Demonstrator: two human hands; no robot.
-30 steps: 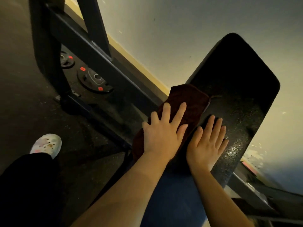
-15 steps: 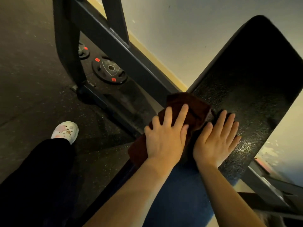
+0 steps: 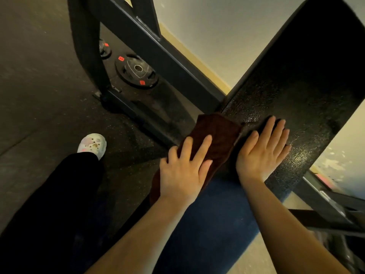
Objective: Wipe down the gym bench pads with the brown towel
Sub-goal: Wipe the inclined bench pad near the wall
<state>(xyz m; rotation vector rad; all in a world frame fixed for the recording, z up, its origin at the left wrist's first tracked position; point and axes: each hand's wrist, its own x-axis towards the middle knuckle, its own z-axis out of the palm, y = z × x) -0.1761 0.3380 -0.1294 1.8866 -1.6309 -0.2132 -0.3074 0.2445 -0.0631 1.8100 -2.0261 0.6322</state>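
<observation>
The brown towel (image 3: 217, 135) lies folded on the lower left edge of the black textured back pad (image 3: 300, 91), which slopes up to the upper right. My left hand (image 3: 183, 171) presses flat on the towel with straight, spread fingers. My right hand (image 3: 260, 151) rests flat on the bare pad just right of the towel, its fingers straight. A blue seat pad (image 3: 213, 210) lies below both hands, partly hidden by my forearms.
A dark steel rack frame (image 3: 158, 48) crosses diagonally at the upper left. Black weight plates (image 3: 136, 71) with red labels lie on the rubber floor (image 3: 39, 86) behind it. My black trouser leg and white shoe (image 3: 92, 144) are at the left. A pale wall (image 3: 217, 26) stands behind.
Both hands and the towel have slid a little down the pad toward the seat. The view has shifted, so the pad and rack now fill more of the frame.
</observation>
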